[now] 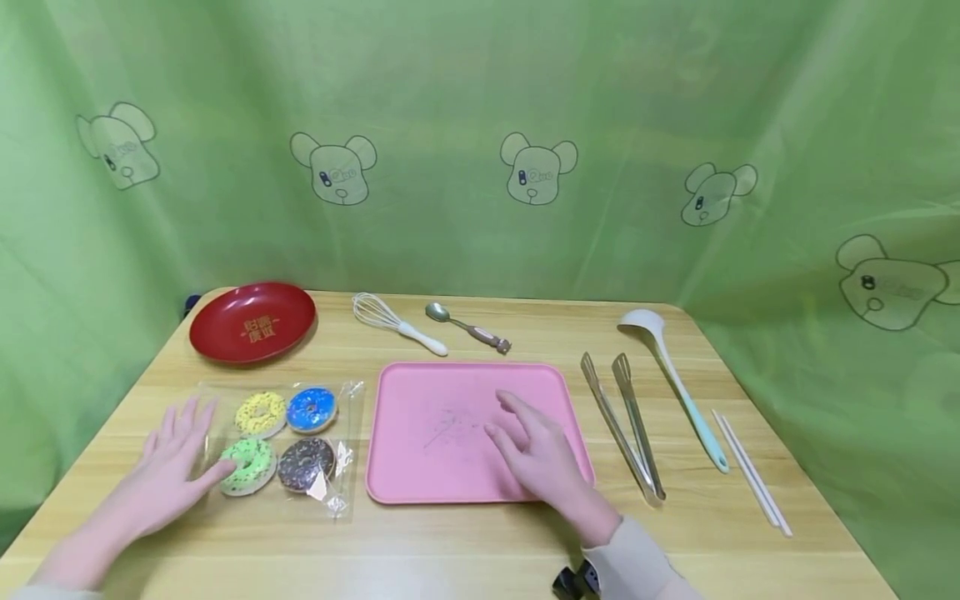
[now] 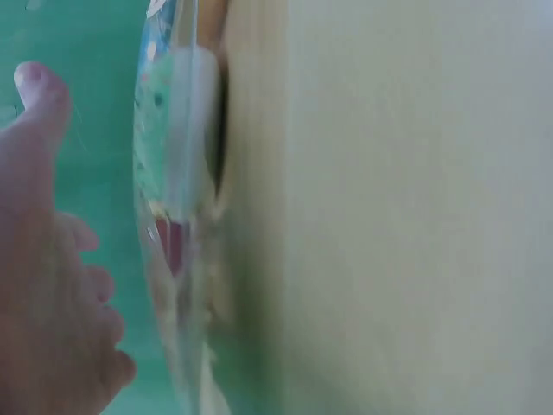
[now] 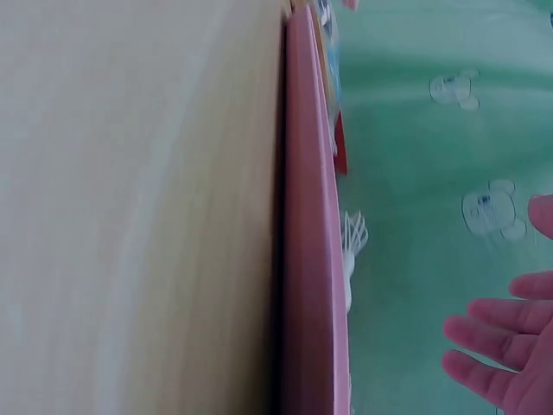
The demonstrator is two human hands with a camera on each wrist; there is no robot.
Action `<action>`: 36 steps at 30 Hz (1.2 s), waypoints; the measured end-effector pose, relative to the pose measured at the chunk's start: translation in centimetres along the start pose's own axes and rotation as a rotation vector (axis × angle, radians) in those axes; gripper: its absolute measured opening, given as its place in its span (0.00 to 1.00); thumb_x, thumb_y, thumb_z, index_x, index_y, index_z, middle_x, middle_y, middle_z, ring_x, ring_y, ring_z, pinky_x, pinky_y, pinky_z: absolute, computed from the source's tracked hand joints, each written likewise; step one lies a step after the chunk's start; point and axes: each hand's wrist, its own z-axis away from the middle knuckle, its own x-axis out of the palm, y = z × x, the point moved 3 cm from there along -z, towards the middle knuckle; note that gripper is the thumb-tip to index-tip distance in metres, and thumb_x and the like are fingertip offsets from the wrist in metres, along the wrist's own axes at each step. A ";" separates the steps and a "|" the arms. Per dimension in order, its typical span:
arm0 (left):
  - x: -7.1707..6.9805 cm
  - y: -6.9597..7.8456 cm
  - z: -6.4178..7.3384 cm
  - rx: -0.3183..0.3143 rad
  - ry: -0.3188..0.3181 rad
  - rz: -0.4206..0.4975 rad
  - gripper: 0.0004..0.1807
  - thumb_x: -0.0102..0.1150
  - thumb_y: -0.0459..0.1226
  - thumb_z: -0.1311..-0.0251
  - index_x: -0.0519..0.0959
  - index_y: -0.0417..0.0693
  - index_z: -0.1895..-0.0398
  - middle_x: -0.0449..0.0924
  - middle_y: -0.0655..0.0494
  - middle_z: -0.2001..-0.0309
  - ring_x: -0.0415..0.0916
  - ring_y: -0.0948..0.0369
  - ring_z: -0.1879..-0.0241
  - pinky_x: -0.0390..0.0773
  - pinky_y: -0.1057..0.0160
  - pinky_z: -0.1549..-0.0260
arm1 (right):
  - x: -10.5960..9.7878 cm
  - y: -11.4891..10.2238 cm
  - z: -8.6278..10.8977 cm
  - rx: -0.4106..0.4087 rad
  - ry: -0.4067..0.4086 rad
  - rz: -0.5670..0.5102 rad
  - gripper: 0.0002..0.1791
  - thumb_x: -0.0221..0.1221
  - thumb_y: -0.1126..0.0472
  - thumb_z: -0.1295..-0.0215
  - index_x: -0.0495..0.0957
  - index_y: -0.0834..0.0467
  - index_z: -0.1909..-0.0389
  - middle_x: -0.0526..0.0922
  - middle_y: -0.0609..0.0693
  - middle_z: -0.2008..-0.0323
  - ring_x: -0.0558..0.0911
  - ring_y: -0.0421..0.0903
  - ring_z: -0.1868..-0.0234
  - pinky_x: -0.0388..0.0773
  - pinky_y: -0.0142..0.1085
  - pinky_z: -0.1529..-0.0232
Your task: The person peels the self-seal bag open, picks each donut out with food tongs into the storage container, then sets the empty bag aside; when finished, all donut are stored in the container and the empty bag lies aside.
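My left hand [image 1: 168, 475] is spread with straight fingers at the left edge of a clear plastic bag [image 1: 352, 442] of toy donuts. Inside lie a yellow donut [image 1: 260, 413], a blue donut [image 1: 311, 409], a green donut [image 1: 248, 465] and a dark brown donut [image 1: 306, 464]. In the left wrist view the thumb stands apart from the green donut [image 2: 155, 130]. My right hand [image 1: 536, 450] hovers over the right part of a pink tray [image 1: 427, 417], fingers loosely bent and holding nothing. The right wrist view shows its fingers [image 3: 492, 346] apart from the tray's edge [image 3: 315, 259].
A red plate [image 1: 225, 321] stands at the back left. Behind the tray lie a whisk [image 1: 401, 325] and a spoon [image 1: 465, 325]. To the right are metal tongs [image 1: 626, 433], a ladle [image 1: 675, 379] and white chopsticks [image 1: 752, 475]. A green curtain [image 1: 450, 233] surrounds the table.
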 end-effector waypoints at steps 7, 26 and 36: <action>1.0 -2.1 1.0 -0.067 -0.081 0.170 0.44 0.47 0.49 0.34 0.37 0.30 0.31 0.25 0.21 0.35 0.16 0.28 0.39 0.19 0.31 0.48 | 2.8 -2.1 -0.2 0.113 -0.137 -0.314 0.22 0.59 0.58 0.37 0.72 0.61 0.44 0.80 0.56 0.52 0.81 0.46 0.59 0.78 0.37 0.56; 3.8 -3.9 1.6 -0.010 -0.147 -0.011 0.51 0.46 0.59 0.38 0.28 0.44 0.29 0.23 0.29 0.32 0.15 0.37 0.35 0.10 0.38 0.49 | 9.7 -8.5 0.5 0.144 -0.459 -0.532 0.21 0.56 0.55 0.35 0.73 0.64 0.46 0.81 0.49 0.59 0.78 0.35 0.64 0.76 0.27 0.61; 2.3 -3.8 0.7 -0.072 -0.206 -0.034 0.51 0.49 0.58 0.40 0.36 0.37 0.29 0.28 0.27 0.32 0.23 0.31 0.35 0.25 0.25 0.50 | 12.7 -10.6 -0.3 0.167 -0.539 -0.508 0.24 0.63 0.60 0.42 0.72 0.63 0.45 0.80 0.52 0.56 0.77 0.33 0.65 0.75 0.23 0.63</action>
